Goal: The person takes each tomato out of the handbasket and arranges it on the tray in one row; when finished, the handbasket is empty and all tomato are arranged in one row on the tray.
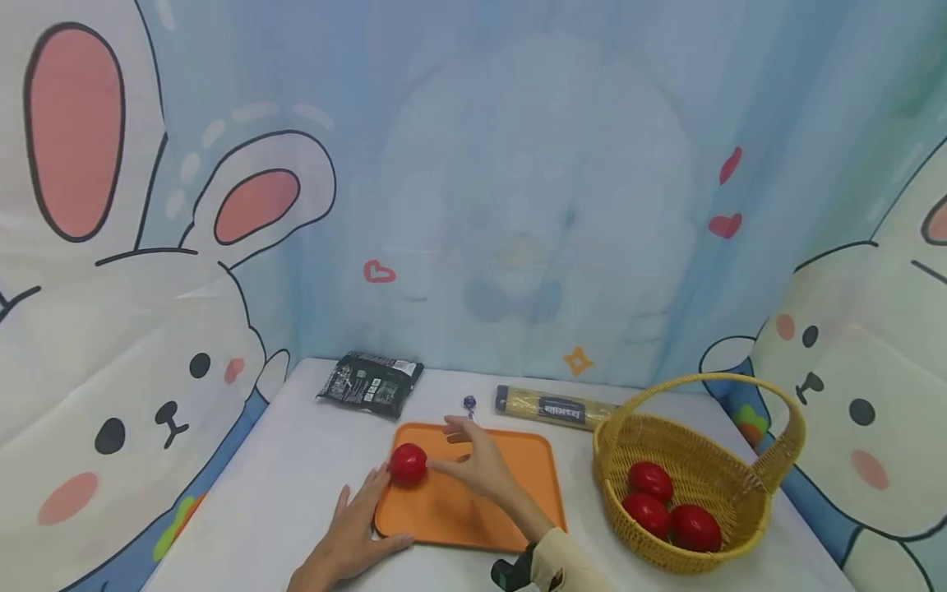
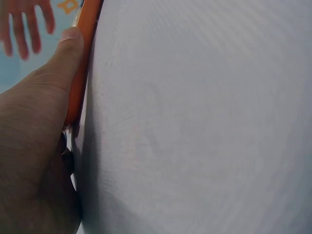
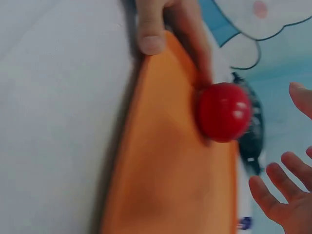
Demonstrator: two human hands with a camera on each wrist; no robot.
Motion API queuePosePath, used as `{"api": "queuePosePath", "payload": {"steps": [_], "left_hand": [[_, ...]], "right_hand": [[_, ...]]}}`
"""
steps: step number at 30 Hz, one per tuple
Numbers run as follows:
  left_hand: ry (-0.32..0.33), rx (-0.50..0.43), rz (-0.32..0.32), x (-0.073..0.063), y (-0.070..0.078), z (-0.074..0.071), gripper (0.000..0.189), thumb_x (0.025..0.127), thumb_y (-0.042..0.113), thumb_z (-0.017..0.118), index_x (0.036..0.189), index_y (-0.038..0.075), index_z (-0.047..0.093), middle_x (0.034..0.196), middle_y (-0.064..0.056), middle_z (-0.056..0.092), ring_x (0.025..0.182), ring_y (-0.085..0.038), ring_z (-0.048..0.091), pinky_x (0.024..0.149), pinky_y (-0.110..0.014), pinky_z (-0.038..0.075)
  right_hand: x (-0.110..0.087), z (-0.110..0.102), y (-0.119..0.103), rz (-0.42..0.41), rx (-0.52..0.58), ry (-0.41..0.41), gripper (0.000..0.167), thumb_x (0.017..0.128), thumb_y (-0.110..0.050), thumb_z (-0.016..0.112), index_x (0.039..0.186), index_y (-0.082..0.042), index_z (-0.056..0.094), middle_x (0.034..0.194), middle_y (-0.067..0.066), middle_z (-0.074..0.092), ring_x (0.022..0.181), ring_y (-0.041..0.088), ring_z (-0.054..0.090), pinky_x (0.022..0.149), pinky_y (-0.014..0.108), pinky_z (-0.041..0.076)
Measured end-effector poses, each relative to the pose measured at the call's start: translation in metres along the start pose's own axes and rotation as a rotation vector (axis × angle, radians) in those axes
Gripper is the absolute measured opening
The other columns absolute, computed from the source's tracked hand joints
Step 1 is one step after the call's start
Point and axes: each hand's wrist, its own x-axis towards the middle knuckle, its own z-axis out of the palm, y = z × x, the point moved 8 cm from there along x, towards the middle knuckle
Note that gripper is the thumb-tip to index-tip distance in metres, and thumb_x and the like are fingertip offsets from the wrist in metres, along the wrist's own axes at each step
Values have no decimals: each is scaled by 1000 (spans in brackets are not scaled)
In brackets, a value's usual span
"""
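A glossy red ball, perhaps a toy fruit, sits near the left edge of an orange tray. My left hand rests against the tray's near left corner. Its thumb lies along the front rim, and its straight fingertips reach the left side, close to the ball. Above the tray, my right hand has its fingers spread, with the thumb tip close to the ball's right side; whether they touch is unclear. In the right wrist view, the right fingers stand apart from the ball.
On the right stands a yellow woven basket with three similar red balls. Behind the tray lie a black packet, a yellow spaghetti-like pack and a small purple item. A printed curtain hangs at the table's back.
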Motion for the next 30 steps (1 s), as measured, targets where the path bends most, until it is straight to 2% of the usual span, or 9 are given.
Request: {"api": "queuePosePath", "payload": {"steps": [4,9,15,19,24,27,30], "left_hand": [[3,-8,-15,-3,-1,-2,114,84,63,86,168,6,36,177,-13,30,164,-41,22,128,-75,-3],[5,1,-17,-4,-1,-4,114,84,63,86,169,7,34,177,-12,29,164,-40,21,129,-74,-3],[-1,-5,-12,-2,0,0,115,84,62,86,168,4,34,177,-13,29,165,-41,21,129,-73,-4],[-4,-16,-7,-4,2,1,114,84,61,86,168,3,35,177,-14,29,164,-42,21,129,-74,-4],[9,-4,1,-4,5,-1,114,83,59,87,167,3,35,176,-15,31,164,-42,22,129,-74,-2],[14,4,-2,-4,4,-2,114,83,59,88,167,2,36,176,-16,31,163,-43,23,128,-74,-2],[12,6,-12,-4,3,-2,114,83,59,88,167,2,36,175,-17,31,163,-43,23,128,-75,-2]], "right_hand": [[-16,-26,-32,-58,31,-61,73,91,-23,90,153,-6,56,135,15,72,124,38,69,95,49,65],[-41,-53,-63,-103,49,-186,73,92,-25,89,155,-10,55,135,9,72,126,39,67,95,48,64],[-84,-80,-80,-160,92,-357,65,94,-19,86,151,-10,57,134,8,72,120,21,70,93,41,65],[-116,-107,-75,-162,112,-411,56,97,-14,82,148,-9,60,132,9,73,117,19,72,91,37,65],[-144,-157,-53,-93,117,-402,44,101,-8,76,143,-8,63,131,4,75,116,18,73,92,36,66],[-152,-187,-34,-65,99,-367,42,102,-5,74,142,-2,62,131,10,74,116,17,72,93,37,65],[-152,-217,-10,-28,18,-262,43,101,-6,75,140,4,61,130,20,72,115,15,72,92,34,65]]}}
